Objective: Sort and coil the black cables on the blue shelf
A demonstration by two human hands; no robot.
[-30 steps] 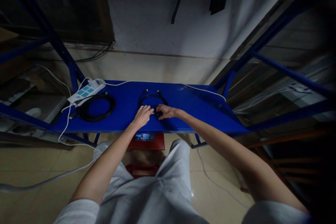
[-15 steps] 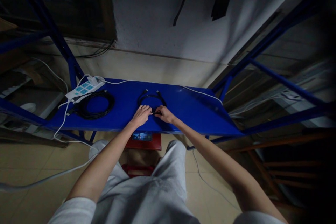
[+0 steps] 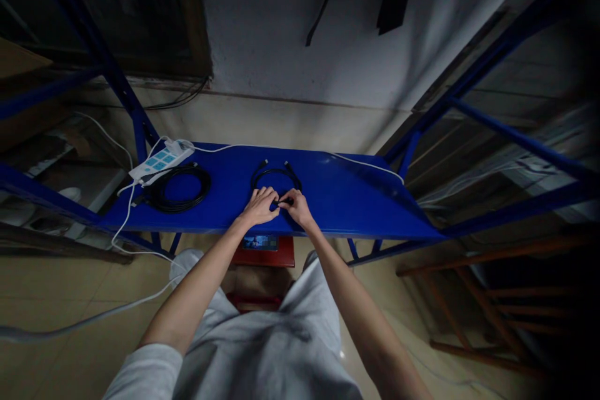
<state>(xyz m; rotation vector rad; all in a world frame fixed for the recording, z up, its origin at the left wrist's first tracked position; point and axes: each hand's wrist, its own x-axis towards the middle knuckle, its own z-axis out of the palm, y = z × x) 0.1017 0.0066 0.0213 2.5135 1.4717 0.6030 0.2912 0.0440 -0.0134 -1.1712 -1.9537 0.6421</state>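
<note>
A short black cable (image 3: 273, 171) lies curved on the blue shelf board (image 3: 337, 200), its two plug ends pointing toward the wall. My left hand (image 3: 260, 205) rests over the near left part of this loop, fingers curled down on the cable. Close beside it, my right hand (image 3: 295, 205) pinches the near right part of the cable between thumb and fingertips. The fingers partly hide the near side of the loop. Left of my hands a larger coil of black cable (image 3: 206, 190) lies flat.
A white power strip (image 3: 162, 161) with blue sockets sits at the board's left end, with white cords (image 3: 125, 219) running from it. Blue frame posts (image 3: 407, 156) rise at both sides. Below the front edge, a phone (image 3: 260, 243) lies on a red stool (image 3: 284, 254).
My left hand has turned flatter over the cable, and my right hand has shifted slightly, its fingers still on the cable. The whole view has moved a little.
</note>
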